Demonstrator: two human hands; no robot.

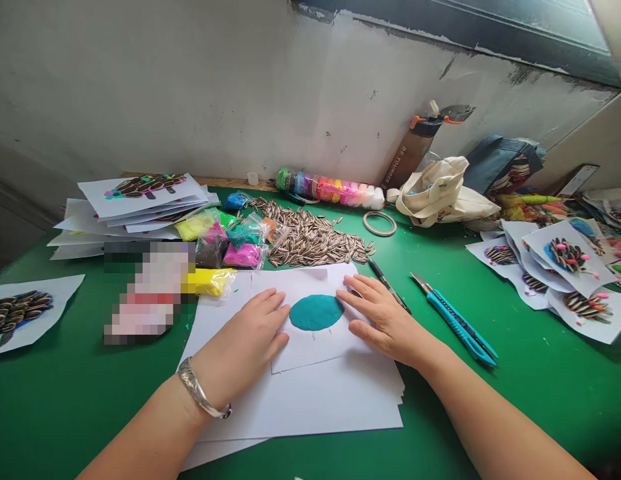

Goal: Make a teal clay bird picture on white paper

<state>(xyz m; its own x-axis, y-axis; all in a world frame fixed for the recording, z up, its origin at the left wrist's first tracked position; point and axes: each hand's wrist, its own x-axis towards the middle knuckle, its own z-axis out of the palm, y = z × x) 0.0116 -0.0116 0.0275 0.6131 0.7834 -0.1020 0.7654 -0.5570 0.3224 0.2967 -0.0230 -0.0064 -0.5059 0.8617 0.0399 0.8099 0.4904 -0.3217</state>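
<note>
A flat teal oval of modelling clay [316, 313] lies on a small white sheet of paper [300, 357], with short pencil lines just below it. Under that sheet is a stack of larger white paper [340, 407]. My left hand [257, 330] rests flat on the paper left of the clay, fingers stretched out; a silver bangle [203, 390] circles that wrist. On the other side, my right hand [383, 317] lies on the paper with fingers spread, its fingertips near the clay's right edge. Neither hand holds anything.
Behind the paper lie a heap of sunflower seeds [310, 237] and bagged clay [245, 253]. To the right are a black pen [390, 287], a blue utility knife [455, 320] and a tape roll [379, 224]. Seed pictures [140, 190] are stacked left, others [565, 267] right. A bottle [410, 150] leans against the wall.
</note>
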